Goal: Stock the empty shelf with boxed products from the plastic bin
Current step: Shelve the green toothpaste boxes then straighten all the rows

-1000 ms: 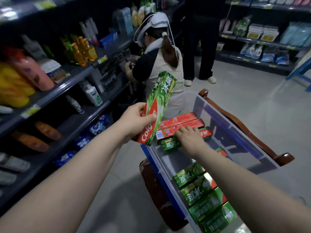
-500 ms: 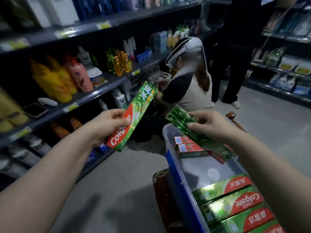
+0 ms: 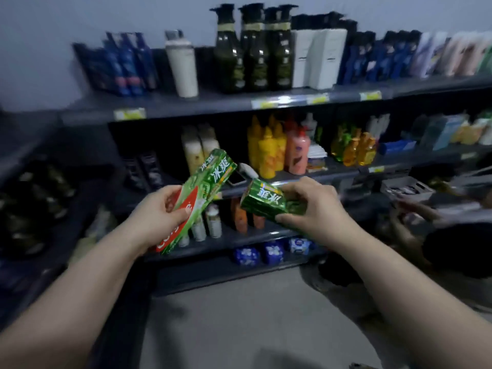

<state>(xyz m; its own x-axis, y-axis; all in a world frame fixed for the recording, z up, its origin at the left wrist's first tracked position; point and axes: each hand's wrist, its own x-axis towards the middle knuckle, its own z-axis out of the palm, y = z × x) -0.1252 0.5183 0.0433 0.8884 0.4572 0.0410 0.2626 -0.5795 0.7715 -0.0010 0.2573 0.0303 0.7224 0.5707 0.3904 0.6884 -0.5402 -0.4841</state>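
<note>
head view, blurred by motion. the left hand [image 3: 159, 211] grips the first toothpaste box [image 3: 205, 187], long and green with a red band, near its lower end. the thumb lies across the front and the fingers curl behind. this box tilts up to the right, and its upper end crosses in front of the middle shelf [image 3: 332, 177] at the front edge. the right hand [image 3: 311, 209] grips the second toothpaste box [image 3: 262, 201], fingers curled over the top and thumb under it, with the end face pointing left. this one hangs just below the middle shelf's front edge, near the first box but apart from it. both boxes are held in the air.

on the middle shelf stand yellow bottles [image 3: 266, 147] with a pink bottle [image 3: 296, 150] beside them, and a phone [image 3: 237, 179] lies flat near the edge. above the middle shelf, the top shelf [image 3: 213, 105] carries dark green bottles [image 3: 253, 49] and a white tumbler [image 3: 181, 65]. below the middle shelf lie blue packs [image 3: 271, 253], and lower still is the grey floor [image 3: 253, 315]. right of the middle shelf, another person's hand [image 3: 415, 209] shows; its pose cannot be told.
</note>
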